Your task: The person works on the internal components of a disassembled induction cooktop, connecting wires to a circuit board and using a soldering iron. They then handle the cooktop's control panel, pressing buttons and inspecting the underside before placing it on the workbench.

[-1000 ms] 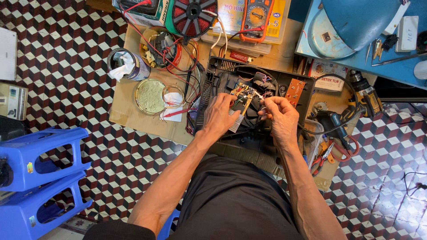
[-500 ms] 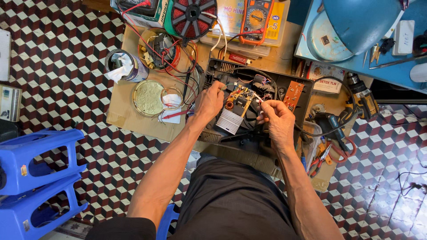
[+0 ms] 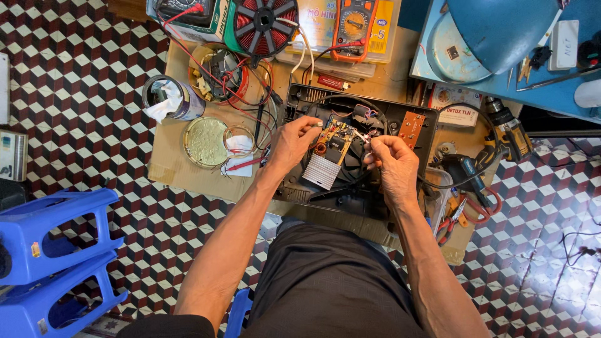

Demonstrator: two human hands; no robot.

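An opened black appliance case lies on cardboard on the floor. Inside it sits a circuit board with a ribbed silver heat sink. My left hand grips the board's left edge, thumb and fingers pinched on it. My right hand is closed at the board's right edge, holding a thin white wire or small part between the fingertips. A small orange board stands in the case's right corner.
A red-wound coil disc, an orange multimeter, a tin with tissue, a round lid and red probe leads lie behind and left. A drill and red pliers lie right. Blue stools stand left.
The circuit board with its heat sink has shifted slightly within the case as both hands reposition on its edges; the view has tilted a little. Surrounding tools have not moved.
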